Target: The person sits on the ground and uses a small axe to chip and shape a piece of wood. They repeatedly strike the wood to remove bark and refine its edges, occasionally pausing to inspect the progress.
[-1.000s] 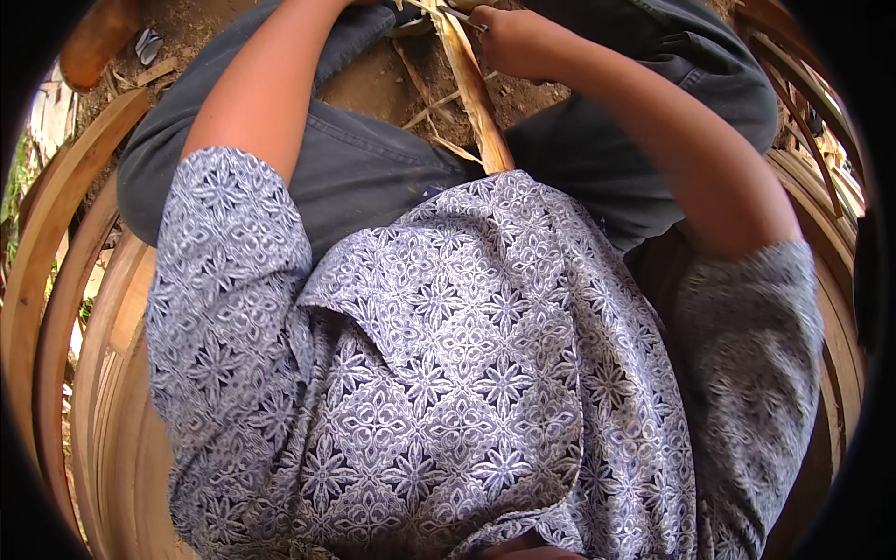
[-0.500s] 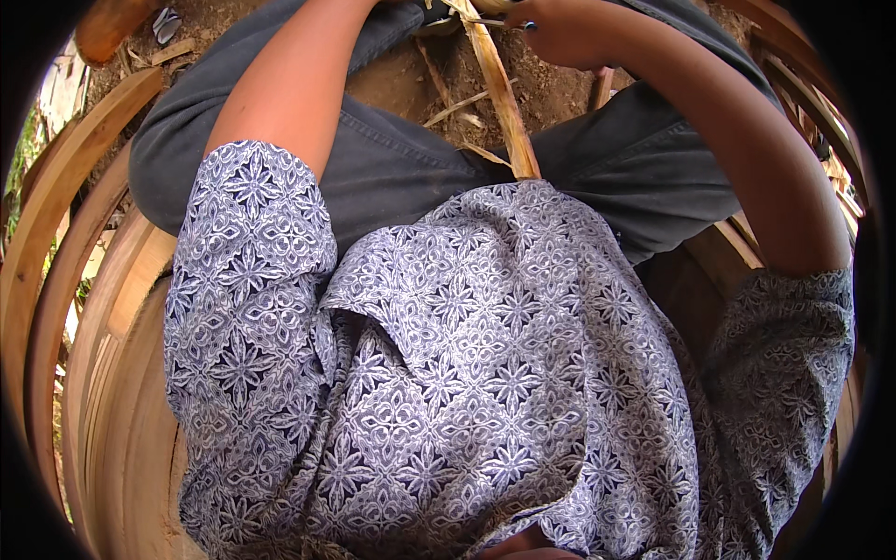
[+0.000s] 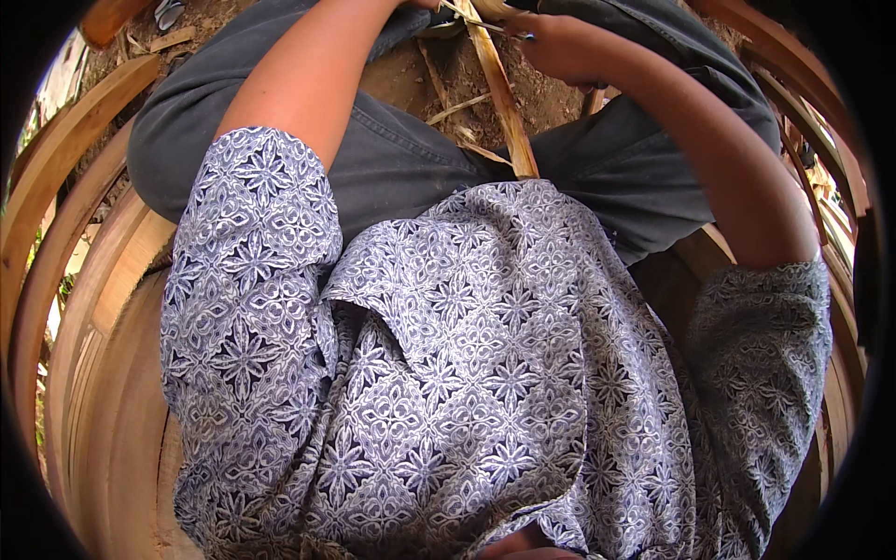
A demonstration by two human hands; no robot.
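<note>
A long pale strip of split wood (image 3: 497,89) runs from the top edge down to my belly, its near end against my patterned shirt. Across its upper part lies the thin blade of what looks like a drawknife (image 3: 473,19). My right hand (image 3: 565,49) is closed around the tool's right end, just right of the strip. At the top edge my left hand (image 3: 420,4) is mostly cut off; the visible fingers are curled at the blade's other end. A loose sliver (image 3: 487,153) curls off the strip near its lower end.
My bent legs in dark trousers (image 3: 411,140) frame a patch of bare soil (image 3: 397,79) with wood shavings (image 3: 457,110) on it. Curved wooden slats (image 3: 70,159) surround me on the left, with more slats (image 3: 793,56) on the right.
Both hands have come slightly nearer to my body, with the blade moving down along the strip. My right elbow has drawn inward a little. The strip stays against my belly.
</note>
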